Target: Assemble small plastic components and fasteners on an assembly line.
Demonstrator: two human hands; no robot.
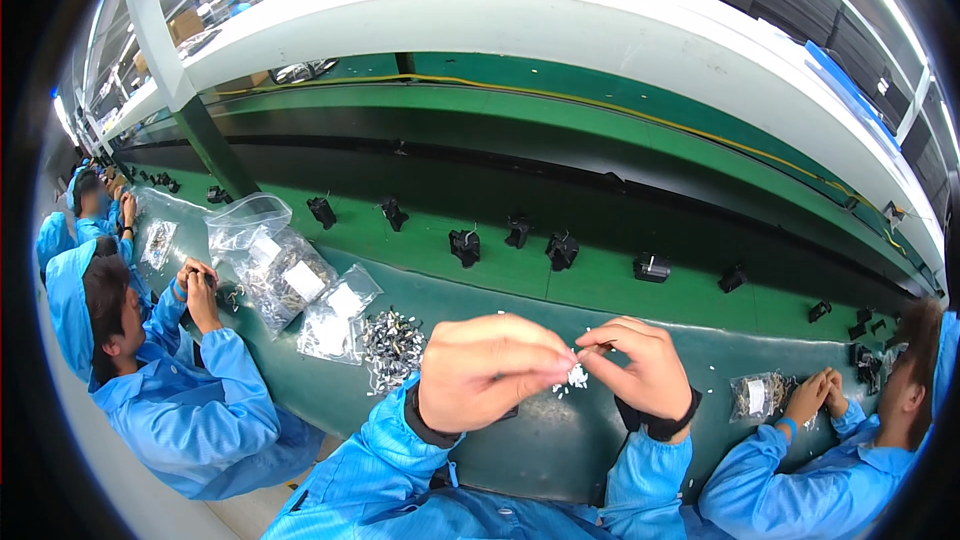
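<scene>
Over the dark green tabletop [560, 455], my left hand [490, 370] and my right hand [640, 368] meet at their fingertips. Both are closed in a pinch. A thin dark sliver shows at the right fingertips, too small to name, and what the left fingers grip is hidden. Small white pieces [575, 378] lie scattered on the table just beneath the fingertips. Beside my left hand is a heap of small black, white and metallic parts [393, 348]. A dark band circles each of my wrists.
A large clear bag of parts [285, 285] and a smaller clear bag [335, 320] lie to the left. Several black parts [465, 247] stand along the green strip beyond. People in blue work at both sides; another clear bag [760, 396] lies at right. A white shelf [520, 15] spans above.
</scene>
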